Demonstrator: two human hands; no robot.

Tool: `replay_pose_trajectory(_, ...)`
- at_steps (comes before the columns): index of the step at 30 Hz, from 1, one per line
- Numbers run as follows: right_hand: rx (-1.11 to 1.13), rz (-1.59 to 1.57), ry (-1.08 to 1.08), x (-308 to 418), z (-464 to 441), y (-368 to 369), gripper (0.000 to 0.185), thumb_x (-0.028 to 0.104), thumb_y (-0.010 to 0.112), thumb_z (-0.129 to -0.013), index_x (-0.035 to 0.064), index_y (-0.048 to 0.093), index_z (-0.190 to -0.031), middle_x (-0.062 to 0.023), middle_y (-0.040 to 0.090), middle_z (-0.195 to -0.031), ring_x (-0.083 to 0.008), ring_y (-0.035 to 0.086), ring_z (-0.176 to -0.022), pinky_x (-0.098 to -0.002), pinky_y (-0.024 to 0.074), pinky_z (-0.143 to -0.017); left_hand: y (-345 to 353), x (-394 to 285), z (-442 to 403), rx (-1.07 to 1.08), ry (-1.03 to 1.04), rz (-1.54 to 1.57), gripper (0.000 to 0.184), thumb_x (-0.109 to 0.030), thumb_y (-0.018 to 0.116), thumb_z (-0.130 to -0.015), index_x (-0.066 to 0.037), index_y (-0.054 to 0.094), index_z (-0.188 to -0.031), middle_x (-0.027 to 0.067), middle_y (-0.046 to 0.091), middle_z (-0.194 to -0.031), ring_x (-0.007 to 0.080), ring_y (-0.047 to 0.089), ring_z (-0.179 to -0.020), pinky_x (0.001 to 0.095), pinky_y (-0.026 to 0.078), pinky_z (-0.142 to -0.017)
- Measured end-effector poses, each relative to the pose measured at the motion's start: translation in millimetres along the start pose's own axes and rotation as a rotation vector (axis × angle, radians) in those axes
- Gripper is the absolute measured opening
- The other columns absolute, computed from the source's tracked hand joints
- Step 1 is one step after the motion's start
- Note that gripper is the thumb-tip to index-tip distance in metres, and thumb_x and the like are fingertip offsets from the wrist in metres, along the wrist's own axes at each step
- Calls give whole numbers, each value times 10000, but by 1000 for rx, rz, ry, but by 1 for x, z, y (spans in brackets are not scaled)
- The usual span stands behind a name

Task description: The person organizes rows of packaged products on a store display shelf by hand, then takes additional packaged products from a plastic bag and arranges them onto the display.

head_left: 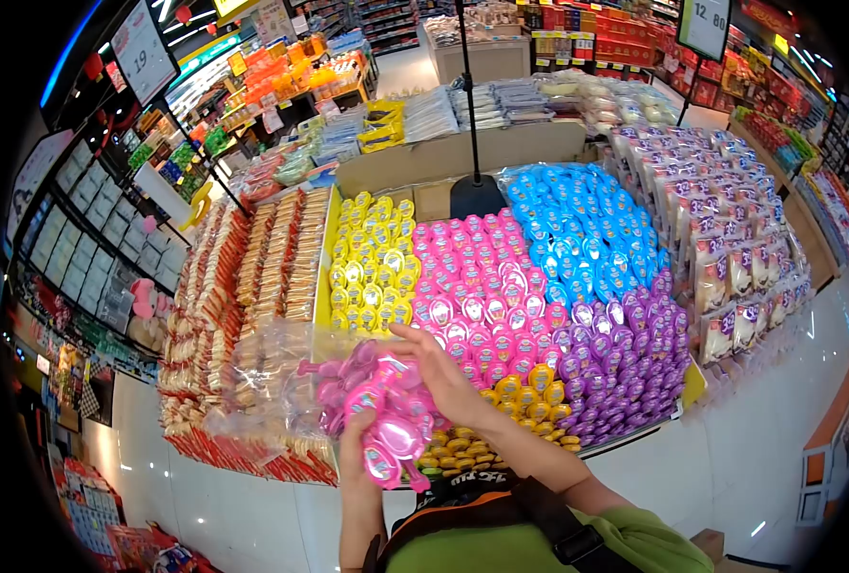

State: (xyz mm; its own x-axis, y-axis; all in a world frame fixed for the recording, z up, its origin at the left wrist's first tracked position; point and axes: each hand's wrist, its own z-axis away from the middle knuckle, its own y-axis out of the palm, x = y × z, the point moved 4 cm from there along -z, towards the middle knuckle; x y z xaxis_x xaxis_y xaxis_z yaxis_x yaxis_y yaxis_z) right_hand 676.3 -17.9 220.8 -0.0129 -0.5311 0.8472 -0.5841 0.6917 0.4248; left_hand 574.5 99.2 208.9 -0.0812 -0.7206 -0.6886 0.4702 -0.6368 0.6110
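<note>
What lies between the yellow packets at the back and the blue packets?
In the head view, pink packets lie between them, with a black stand base behind.

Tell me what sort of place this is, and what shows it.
Most likely a supermarket: tall signs with what look like prices stand above the goods, colourful packs are massed by colour on a floor display, and stocked shelves stand behind.

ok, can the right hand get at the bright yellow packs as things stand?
Probably yes: the bright yellow packs lie just beyond the right hand, mostly uncovered, though that hand seems busy at the pink bundle.
</note>
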Motion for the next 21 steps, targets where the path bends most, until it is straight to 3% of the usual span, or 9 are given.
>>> replay_pose_trajectory(3,-49,400,-27,-5,21,0,365,206,519,-967,15,459,-1273,-115,561,-1221,-169,520,-1138,-306,374,-979,8,30,1,28,-68,113,438,-169,507,-870,1,476,-1273,139,586,-1183,254,594,-1075,400,490,-937)
replay_pose_trajectory(4,-125,331,43,-10,27,-1,326,187,567,-932,14,507,-1202,-105,588,-1172,-172,539,-1114,-307,385,-971,-1,43,-3,19,-105,145,434,-175,505,-879,-2,475,-1276,137,584,-1192,251,591,-1084,398,489,-940)
replay_pose_trajectory(7,-181,240,186,-31,34,-8,298,140,561,-915,14,520,-1182,-93,607,-1133,-179,540,-1116,-311,389,-969,-25,64,-9,2,-147,135,421,-266,498,-928,-28,487,-1276,128,587,-1188,239,588,-1084,383,489,-938)
replay_pose_trajectory(9,-158,243,185,-41,34,-8,290,118,569,-909,16,529,-1177,-71,588,-1144,-137,516,-1120,-282,387,-962,-25,60,3,-25,-154,33,448,-348,524,-924,-43,513,-1252,114,603,-1156,232,599,-1049,348,505,-898)
replay_pose_trajectory(12,-137,249,184,-45,33,-4,296,104,585,-898,21,534,-1178,-64,573,-1162,-117,501,-1132,-271,384,-964,-55,72,-4,-55,-195,66,429,-350,514,-948,-45,512,-1250,112,604,-1152,229,609,-1034,339,522,-882)
replay_pose_trajectory(15,-135,307,150,-47,31,-6,313,100,610,-881,29,537,-1177,-69,564,-1182,-127,495,-1146,-282,378,-976,-33,57,4,9,-93,63,366,-258,528,-953,-32,513,-1241,109,607,-1146,226,621,-1019,368,530,-879)
replay_pose_trajectory(19,-155,258,197,-45,31,-14,340,90,651,-854,44,539,-1172,-65,560,-1150,-154,494,-1139,-304,366,-993,-40,63,-16,-44,-136,146,392,-97,611,-890,-25,491,-1256,130,606,-1140,238,632,-996,373,546,-858)
replay_pose_trajectory(21,-261,269,173,-46,33,-22,337,60,652,-853,49,532,-1167,-50,549,-1092,-122,518,-1010,-267,417,-890,-47,69,-23,-28,-166,116,395,-59,621,-874,-24,496,-1247,129,612,-1120,224,640,-973,363,550,-847)
